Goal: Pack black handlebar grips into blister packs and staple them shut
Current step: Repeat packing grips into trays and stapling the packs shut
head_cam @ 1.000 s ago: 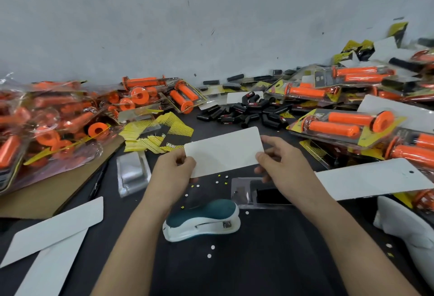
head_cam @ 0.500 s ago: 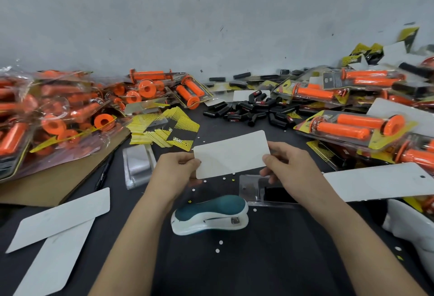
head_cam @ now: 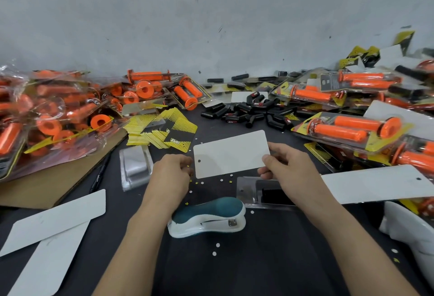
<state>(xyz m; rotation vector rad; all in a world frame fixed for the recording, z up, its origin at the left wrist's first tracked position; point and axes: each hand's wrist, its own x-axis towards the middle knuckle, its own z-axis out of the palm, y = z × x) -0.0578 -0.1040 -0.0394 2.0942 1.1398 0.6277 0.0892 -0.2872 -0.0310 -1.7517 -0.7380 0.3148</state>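
Note:
My right hand (head_cam: 291, 171) pinches the right edge of a blank white backing card (head_cam: 231, 154) and holds it just above the dark table. My left hand (head_cam: 170, 173) hangs beside the card's left edge, next to its punched hole, fingers loosely curled and none lying on the card. Under my right hand lies a clear blister pack (head_cam: 249, 190) with a black grip (head_cam: 274, 196) in it. A teal and white stapler (head_cam: 209, 217) sits between my forearms. Loose black grips (head_cam: 253, 113) are heaped behind the card.
Packed orange grips pile up at the left (head_cam: 47, 119) and right (head_cam: 347, 129). Yellow printed cards (head_cam: 164, 131) and an empty blister (head_cam: 136, 166) lie left of the card. White cards (head_cam: 54, 220) lie at the front left and another white card (head_cam: 375, 183) at the right.
My left thumb has come off the card, so its left edge and hole now show. My right hand still holds the card, which has shifted slightly right.

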